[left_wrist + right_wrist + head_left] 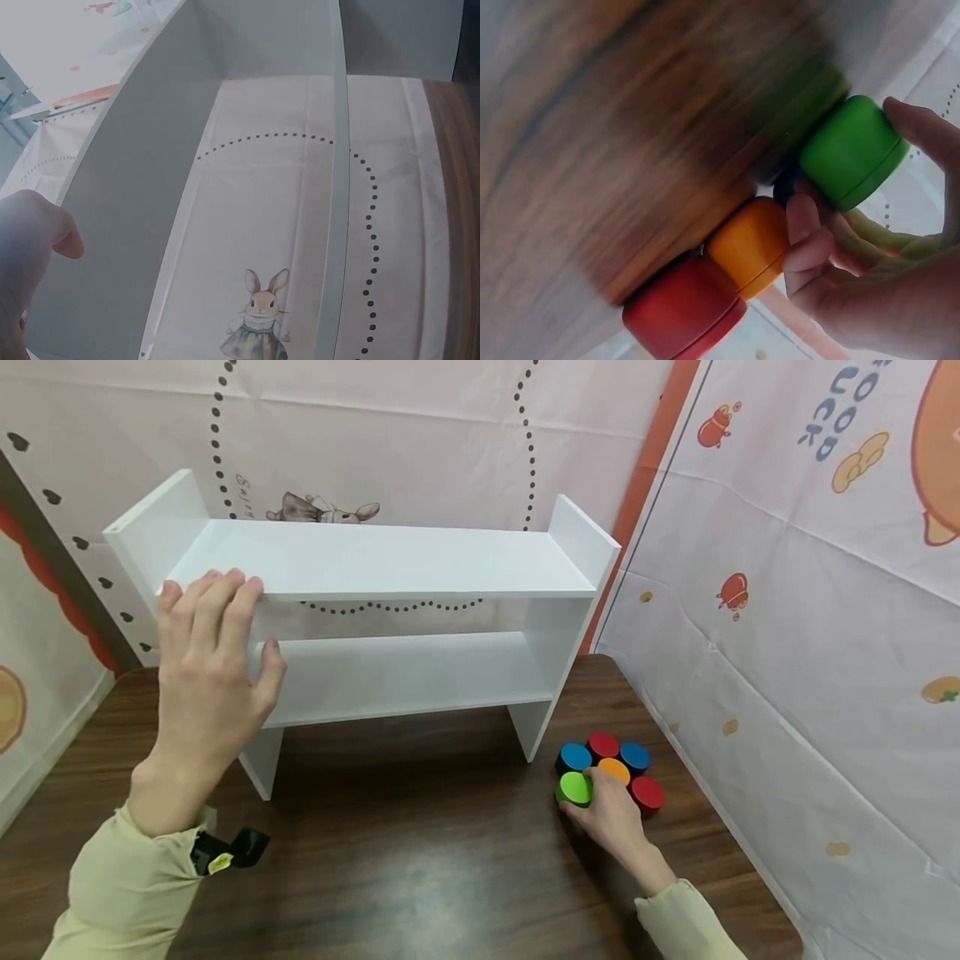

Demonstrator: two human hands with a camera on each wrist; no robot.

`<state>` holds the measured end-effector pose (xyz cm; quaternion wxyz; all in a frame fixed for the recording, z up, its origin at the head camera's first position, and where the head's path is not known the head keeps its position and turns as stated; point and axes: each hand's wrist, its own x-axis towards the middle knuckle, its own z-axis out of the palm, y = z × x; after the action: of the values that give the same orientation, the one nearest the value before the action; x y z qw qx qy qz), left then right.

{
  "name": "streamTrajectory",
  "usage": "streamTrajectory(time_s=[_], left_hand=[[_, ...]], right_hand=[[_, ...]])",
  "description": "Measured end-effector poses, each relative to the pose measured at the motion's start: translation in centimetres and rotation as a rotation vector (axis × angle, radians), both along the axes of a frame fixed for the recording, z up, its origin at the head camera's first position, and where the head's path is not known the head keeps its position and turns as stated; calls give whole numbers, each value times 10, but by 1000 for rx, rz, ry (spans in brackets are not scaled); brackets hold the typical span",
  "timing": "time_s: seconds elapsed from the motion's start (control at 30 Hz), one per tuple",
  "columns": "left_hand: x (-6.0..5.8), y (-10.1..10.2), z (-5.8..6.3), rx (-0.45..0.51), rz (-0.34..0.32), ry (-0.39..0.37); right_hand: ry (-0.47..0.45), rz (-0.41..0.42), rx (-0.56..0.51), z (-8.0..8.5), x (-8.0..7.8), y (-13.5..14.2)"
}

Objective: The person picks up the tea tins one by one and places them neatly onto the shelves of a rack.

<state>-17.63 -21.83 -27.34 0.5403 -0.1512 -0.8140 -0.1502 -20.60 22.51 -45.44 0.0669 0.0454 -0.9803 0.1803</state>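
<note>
A white two-tier shelf [405, 672] stands on the wooden table. My left hand [213, 660] grips its upper board at the left front edge, fingers over the top and the thumb [69, 236] below. On the right, my right hand [611, 818] holds a short green cylinder [855, 154] between thumb and fingers. Around it stand similar cylinders: an orange one [751, 244], a blue one [574, 756] and another blue one [635, 756] behind, a red one [603, 745] at the back, and a red one [647, 794] to the right. Each has a seam near one end in the right wrist view.
The dark wooden table [420, 860] ends at the right against a printed cloth wall [787, 693]. Another printed cloth [420, 452] hangs behind the shelf. A dark strap [225, 852] circles the left sleeve.
</note>
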Motion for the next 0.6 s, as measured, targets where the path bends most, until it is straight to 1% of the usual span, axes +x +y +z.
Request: streamTrajectory(time_s=[0.13,0.3,0.4,0.6], left_hand=[[0,0,1,10,-1,2],[1,-1,1,11,-1,-2],[1,-1,1,10,-3,-2],[0,0,0,7,-9,0]], right_hand=[[0,23,-53,6,-2,-5],[23,71,-116,24,-2,-14],[59,98,-150,38,-2,-21],[122,150,-216,76,-3,-34]])
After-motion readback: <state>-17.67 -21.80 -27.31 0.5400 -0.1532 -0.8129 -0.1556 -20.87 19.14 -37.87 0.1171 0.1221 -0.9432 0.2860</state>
